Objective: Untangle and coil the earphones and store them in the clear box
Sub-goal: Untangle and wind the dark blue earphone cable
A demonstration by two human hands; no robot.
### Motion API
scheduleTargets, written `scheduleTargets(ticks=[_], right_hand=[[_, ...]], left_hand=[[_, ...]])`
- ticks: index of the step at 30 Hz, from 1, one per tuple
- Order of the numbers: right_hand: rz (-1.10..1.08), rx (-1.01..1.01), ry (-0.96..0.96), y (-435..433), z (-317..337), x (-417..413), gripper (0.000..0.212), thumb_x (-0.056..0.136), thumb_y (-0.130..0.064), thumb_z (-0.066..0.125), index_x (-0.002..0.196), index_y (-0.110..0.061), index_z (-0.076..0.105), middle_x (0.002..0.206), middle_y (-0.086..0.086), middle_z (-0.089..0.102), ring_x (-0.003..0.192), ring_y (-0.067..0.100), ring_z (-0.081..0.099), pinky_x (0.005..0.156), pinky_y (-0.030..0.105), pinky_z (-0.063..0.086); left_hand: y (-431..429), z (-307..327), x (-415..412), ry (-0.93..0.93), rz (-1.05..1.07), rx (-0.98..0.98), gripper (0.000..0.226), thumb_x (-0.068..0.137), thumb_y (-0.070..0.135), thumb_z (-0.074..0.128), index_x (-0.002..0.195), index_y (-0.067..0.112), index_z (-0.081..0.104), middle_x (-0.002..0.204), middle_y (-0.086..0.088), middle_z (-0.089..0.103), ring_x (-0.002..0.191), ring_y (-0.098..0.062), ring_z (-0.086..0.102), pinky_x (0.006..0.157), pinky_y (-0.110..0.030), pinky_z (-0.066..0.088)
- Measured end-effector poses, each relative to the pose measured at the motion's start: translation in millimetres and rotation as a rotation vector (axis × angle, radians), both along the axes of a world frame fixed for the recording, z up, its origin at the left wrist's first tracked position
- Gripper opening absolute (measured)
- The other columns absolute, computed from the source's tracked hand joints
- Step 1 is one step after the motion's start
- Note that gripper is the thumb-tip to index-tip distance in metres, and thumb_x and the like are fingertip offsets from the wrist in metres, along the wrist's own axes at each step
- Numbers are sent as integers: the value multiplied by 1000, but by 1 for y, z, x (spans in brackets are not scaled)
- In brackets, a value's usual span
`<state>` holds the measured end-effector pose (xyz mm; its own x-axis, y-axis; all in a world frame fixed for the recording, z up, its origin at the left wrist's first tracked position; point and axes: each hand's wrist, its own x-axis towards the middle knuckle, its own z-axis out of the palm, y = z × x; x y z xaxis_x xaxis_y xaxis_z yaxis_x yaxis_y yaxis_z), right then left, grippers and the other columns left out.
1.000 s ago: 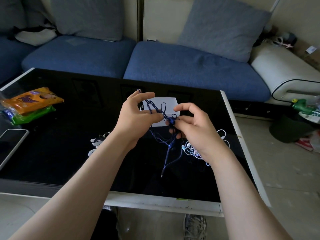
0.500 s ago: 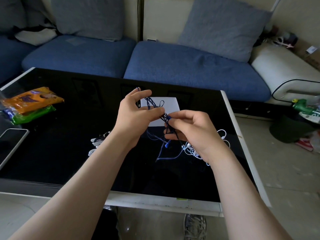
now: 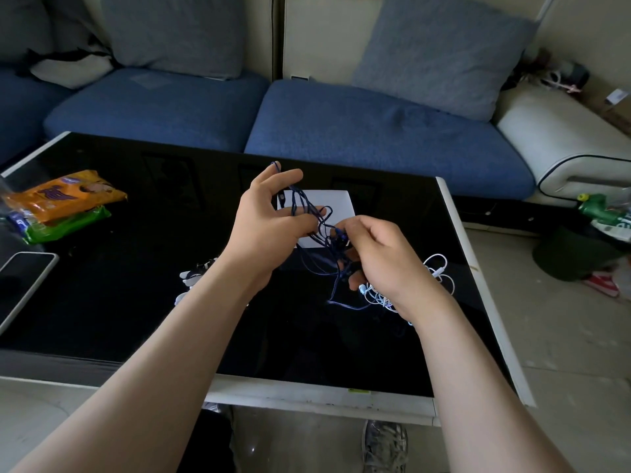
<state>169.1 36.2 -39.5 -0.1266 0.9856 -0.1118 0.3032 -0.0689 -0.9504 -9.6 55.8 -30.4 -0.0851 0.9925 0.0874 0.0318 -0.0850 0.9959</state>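
above the black desk [image 3: 136, 302] the left hand [image 3: 266, 230] holds the blue earphones [image 3: 321, 227], cord looped round its half-curled fingers [image 3: 290, 175]. the right hand [image 3: 386, 261] pinches the tangle just beside it. white earphones [image 3: 440, 268] lie under the right wrist.

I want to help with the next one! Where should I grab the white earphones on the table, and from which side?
Probably the open loop of the white earphones that sticks out to the right, pinched from above on that side. It lies flat and apart from the bunched part, which is partly hidden behind the right hand, busy pinching the blue earphones.
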Motion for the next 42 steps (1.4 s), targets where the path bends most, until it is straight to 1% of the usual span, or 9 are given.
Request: scheduleTargets(ticks=[6,14,20,23,27,31,34,39,42], right_hand=[[-47,115,-51,1,1,-1,21,88,-46,84,97,-29,78,96,-4,75,86,12,71,69,29,52],[-135,206,-32,2,-2,-2,16,101,-18,66,101,-24,81,89,-3,74,64,23,74,53,23,48],[-195,216,-156,3,-6,-5,29,101,-15,58,108,-27,83,93,-10,78,81,13,75,82,42,63],[-232,188,-149,4,-6,-7,33,102,-17,53,108,-29,83,95,-11,79,88,10,73,87,43,62],[-374,116,-31,9,-10,-5,36,94,-22,50,93,-29,85,86,-9,80,88,17,75,86,49,64],[-393,13,48,10,-8,0,36,102,-14,50,88,-25,81,71,-17,73,73,8,66,71,29,53],[-312,-125,249,9,-4,-4,37,109,-7,42,102,-18,77,91,4,80,75,19,75,70,32,58],[-251,-162,474,9,0,-3,34,112,-11,45,110,-19,78,106,10,81,84,22,76,73,34,55],[-252,-154,496,10,1,-1,25,108,-12,55,111,-19,79,104,6,81,82,17,74,75,33,52]], left_hand=[[-2,2,1,36,16,25,70,82,2,87,145,17,61,168,12,30,91,-15,80,88,-34,64],[-3,-2,2,162,57,53,71,81,10,90,145,21,61,158,10,36,82,-12,77,61,-21,59],[-2,-4,5,141,22,0,69,89,7,83,150,27,56,145,2,46,78,-14,74,63,-16,57],[1,-5,4,73,-33,-96,69,92,7,80,152,27,53,142,-3,52,97,-19,71,73,-24,58],[2,-6,4,-55,-172,-200,58,97,-5,67,149,20,57,132,-12,58,93,-26,66,75,-30,55],[1,-6,3,-155,-227,-213,54,98,-12,60,145,15,60,121,-11,58,91,-25,64,72,-31,51],[0,-4,4,-189,-235,-202,50,100,-13,57,141,14,62,116,-13,59,88,-20,66,78,-31,57],[-3,-4,5,-46,-210,-173,46,102,-7,59,136,23,67,129,-9,58,102,-26,74,82,-33,64],[-3,-6,6,118,-109,-120,40,100,-1,65,125,29,71,130,-1,52,91,-22,72,77,-31,65]])
